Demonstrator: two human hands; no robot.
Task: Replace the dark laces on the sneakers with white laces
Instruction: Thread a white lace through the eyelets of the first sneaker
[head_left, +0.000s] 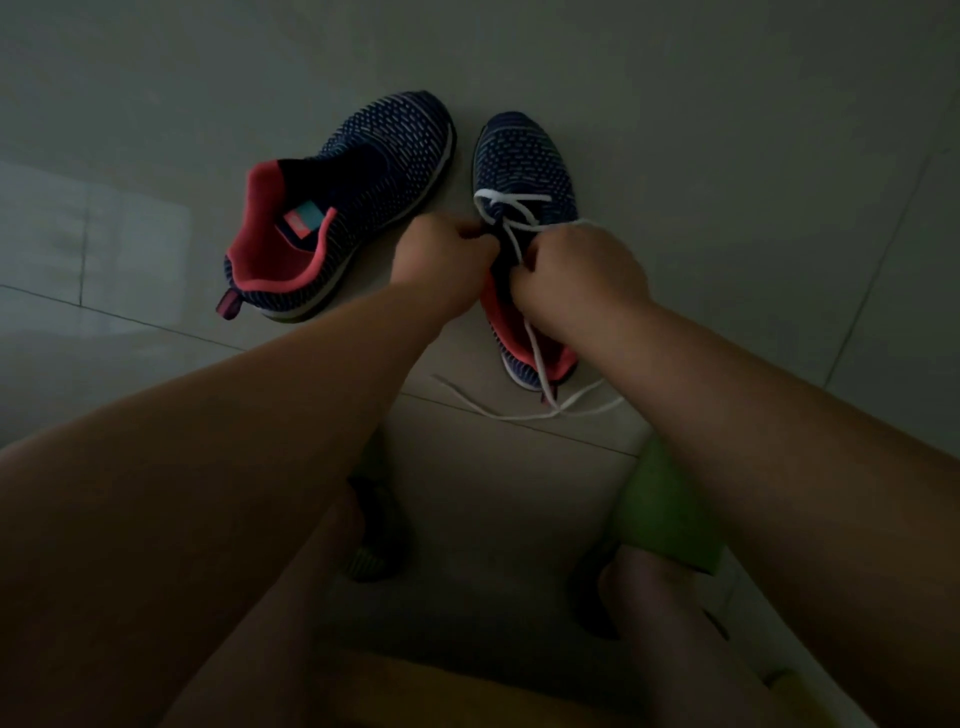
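Two sneakers: both rest on the tiled floor (727, 130), seen from the head view; the unlaced sneaker (340, 208) lies tilted to the left, the sneaker being laced (524, 166) stands just beside it.
White lace (511, 200): crossed through the front eyelets; its free ends trail over the heel onto the floor.
Left hand (441, 260): fingers pinched together at the eyelet row (whether on lace or on upper, cannot tell).
Right hand (582, 270): closed around the lace.
Handling, lace: judged light, limp, slippery; grip near the stiff tip for threading.
Handling, sneaker: judged light, soft knit upper; steady it at the eyelet edge.
Dark laces: none visible.
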